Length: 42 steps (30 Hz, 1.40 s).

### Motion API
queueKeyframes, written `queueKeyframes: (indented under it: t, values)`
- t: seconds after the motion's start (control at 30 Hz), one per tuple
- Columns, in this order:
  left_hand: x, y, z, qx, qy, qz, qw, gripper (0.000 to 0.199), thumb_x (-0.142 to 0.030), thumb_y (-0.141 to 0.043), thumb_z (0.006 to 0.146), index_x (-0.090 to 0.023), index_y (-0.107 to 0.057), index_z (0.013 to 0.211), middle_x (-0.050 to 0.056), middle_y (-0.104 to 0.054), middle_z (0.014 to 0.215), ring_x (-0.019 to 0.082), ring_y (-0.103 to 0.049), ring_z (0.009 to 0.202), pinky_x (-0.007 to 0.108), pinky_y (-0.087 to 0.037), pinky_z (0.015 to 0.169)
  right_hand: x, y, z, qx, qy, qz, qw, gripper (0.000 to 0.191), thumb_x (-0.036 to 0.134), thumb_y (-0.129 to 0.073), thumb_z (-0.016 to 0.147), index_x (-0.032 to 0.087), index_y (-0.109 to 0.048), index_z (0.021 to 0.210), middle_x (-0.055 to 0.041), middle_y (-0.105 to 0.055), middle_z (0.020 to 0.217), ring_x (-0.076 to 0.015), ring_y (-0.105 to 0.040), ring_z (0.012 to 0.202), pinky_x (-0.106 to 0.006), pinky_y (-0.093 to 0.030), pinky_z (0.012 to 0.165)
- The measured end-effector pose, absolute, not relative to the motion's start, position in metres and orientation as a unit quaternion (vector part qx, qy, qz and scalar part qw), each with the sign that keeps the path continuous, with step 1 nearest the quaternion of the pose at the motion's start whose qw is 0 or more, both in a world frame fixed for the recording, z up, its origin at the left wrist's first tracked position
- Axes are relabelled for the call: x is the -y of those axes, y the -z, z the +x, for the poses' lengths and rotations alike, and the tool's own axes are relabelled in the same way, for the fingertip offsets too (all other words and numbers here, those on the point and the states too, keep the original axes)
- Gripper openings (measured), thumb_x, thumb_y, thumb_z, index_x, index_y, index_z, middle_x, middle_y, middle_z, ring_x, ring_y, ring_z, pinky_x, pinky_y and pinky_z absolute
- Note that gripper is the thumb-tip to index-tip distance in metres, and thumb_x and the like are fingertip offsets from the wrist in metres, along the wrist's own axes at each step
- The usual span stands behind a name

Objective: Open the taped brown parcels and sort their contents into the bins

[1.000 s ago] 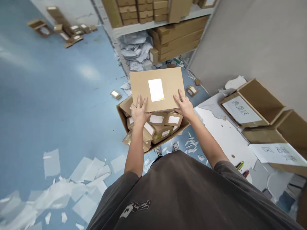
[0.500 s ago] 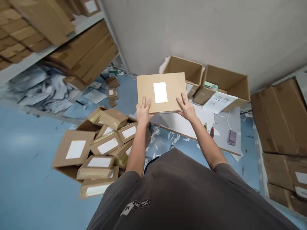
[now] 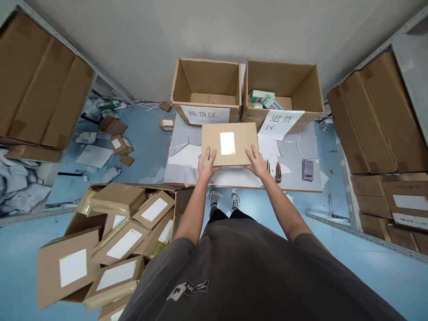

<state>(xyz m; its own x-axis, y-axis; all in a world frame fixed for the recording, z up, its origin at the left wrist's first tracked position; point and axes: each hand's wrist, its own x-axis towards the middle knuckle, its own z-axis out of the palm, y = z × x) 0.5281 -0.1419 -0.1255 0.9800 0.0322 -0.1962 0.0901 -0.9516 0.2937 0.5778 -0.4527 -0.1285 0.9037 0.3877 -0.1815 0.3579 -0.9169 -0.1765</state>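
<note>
A brown cardboard box [image 3: 214, 134] with a white label is held level over the work table [image 3: 187, 176]; I cannot tell whether it touches the tabletop. My left hand [image 3: 207, 165] grips its near left corner, fingers on top and thumb at the near side. At the near right corner my right hand [image 3: 257, 161] holds it the same way. Just right of that hand lie a red-and-black tool [image 3: 278, 173], perhaps a utility knife, and a thin yellow-green tool [image 3: 268, 166]. A purple item, blurred out, [image 3: 307, 170] lies farther right with a white cord nearby.
Behind the box stand two open cartons with paper signs, the left carton [image 3: 207, 67] and the right carton [image 3: 301, 84], which holds small green-and-pink boxes [image 3: 267, 100]. A large carton [image 3: 72, 223] of labelled parcels is at lower left. Shelves with boxes [image 3: 371, 125] flank both sides.
My view has swung left to right, so the table now faces me squarely. Both hands have brought the cardboard box over the table, in front of the two cartons.
</note>
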Motion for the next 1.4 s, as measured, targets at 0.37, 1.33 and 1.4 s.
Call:
queueKeyframes:
  t: [0.37, 1.33, 1.4]
  values:
    - [0.136, 0.181, 0.519, 0.0, 0.169, 0.969, 0.181, 0.117, -0.069, -0.084, 0.083, -0.029, -0.031, 0.178, 0.011, -0.014, 0.188, 0.054, -0.031, 0.161, 0.068, -0.04, 0.124, 0.428, 0.177, 0.54, 0.095, -0.174, -0.977, 0.076, 0.086, 0.04, -0.068, 0.098, 0.021, -0.037, 0.176, -0.0178, -0.015, 0.187, -0.0449, -0.036, 0.158, -0.062, -0.044, 0.12]
    - [0.137, 0.162, 0.53, -0.106, 0.145, 0.976, 0.121, 0.079, -0.054, -0.047, 0.108, -0.011, -0.038, 0.174, 0.028, -0.056, 0.154, 0.044, -0.054, 0.136, 0.056, -0.049, 0.112, 0.41, 0.181, 0.595, 0.021, -0.242, -0.96, 0.138, 0.086, 0.026, -0.051, 0.099, 0.034, -0.024, 0.181, -0.0016, 0.007, 0.189, -0.0403, -0.059, 0.14, -0.065, -0.055, 0.112]
    - [0.15, 0.164, 0.51, -0.119, 0.148, 0.974, 0.125, 0.081, -0.054, -0.05, 0.108, -0.007, -0.037, 0.173, 0.029, -0.058, 0.147, 0.044, -0.056, 0.133, 0.054, -0.051, 0.11, 0.412, 0.181, 0.6, 0.03, -0.23, -0.96, 0.156, 0.087, 0.024, -0.054, 0.098, 0.033, -0.028, 0.18, -0.0015, 0.005, 0.189, -0.0385, -0.061, 0.137, -0.062, -0.056, 0.111]
